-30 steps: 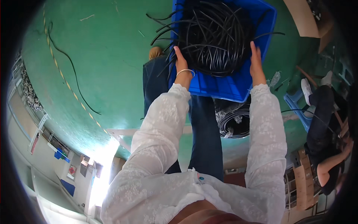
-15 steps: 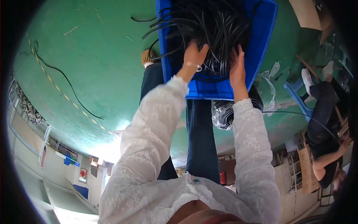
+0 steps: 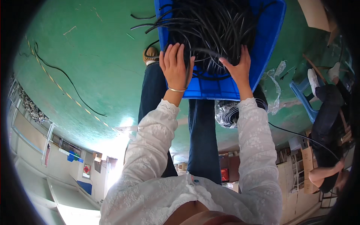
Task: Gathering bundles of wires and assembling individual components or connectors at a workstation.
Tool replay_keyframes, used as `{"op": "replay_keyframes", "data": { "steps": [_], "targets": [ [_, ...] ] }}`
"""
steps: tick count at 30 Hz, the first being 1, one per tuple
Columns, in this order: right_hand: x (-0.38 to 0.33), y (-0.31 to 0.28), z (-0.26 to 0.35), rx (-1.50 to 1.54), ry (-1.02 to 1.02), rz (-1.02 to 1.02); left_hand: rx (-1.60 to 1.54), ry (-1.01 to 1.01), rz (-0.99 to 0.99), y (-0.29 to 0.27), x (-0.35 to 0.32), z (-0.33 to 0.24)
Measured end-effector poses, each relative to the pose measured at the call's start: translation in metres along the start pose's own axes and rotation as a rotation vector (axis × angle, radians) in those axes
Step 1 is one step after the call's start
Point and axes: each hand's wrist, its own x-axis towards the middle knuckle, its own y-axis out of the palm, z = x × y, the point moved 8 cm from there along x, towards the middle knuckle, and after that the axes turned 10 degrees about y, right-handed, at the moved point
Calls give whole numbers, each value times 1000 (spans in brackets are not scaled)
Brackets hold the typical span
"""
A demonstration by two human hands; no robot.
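Left hand: the bare left hand (image 3: 174,69) lies over the near left corner of the crate, its four fingers pointing away over the black tubes and its thumb set apart; whether it closes on any tube cannot be told.
Wrist: a thin, pale metal-looking bracelet (image 3: 176,90) circles the left wrist.
Right hand: the bare right hand (image 3: 239,71) is spread wide at the near right side of the heap, its thumb stretched toward the left hand and its fingers up against the tubes.
Tubes: a loose heap of glossy, bendy black tubes (image 3: 213,30) fills most of the crate, with several ends sticking out over the left wall.
Crate: the rectangular blue plastic crate (image 3: 217,90) sits in front of the person, its far end cut off by the upper edge of the view.
Sleeves: white lace-patterned sleeves (image 3: 152,133) cover both forearms.
Legs: dark blue jeans (image 3: 202,138) show between the arms, with a tan shoe (image 3: 149,55) left of the crate.
Coil: a round black coil (image 3: 231,115), partly wrapped in clear plastic, lies near the right forearm.
Floor: the green floor (image 3: 101,75) carries a thin black cable (image 3: 71,83) beside a yellowish striped line (image 3: 62,88).
Right side: a blue plastic stool (image 3: 303,99) stands near a co-worker in dark clothes (image 3: 326,108).
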Motion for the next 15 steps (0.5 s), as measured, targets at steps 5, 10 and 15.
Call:
{"op": "replay_keyframes", "data": {
  "steps": [5, 10, 15],
  "targets": [
    [6, -7, 4, 36, -36, 32, -27, -567, -433, -13, -48, 53],
    [7, 0, 9, 70, -23, 68, -975, -792, -496, 51, -30, 108],
    [3, -6, 1, 86, -8, 73, -423, -228, -193, 10, -8, 17]
  ]
}}
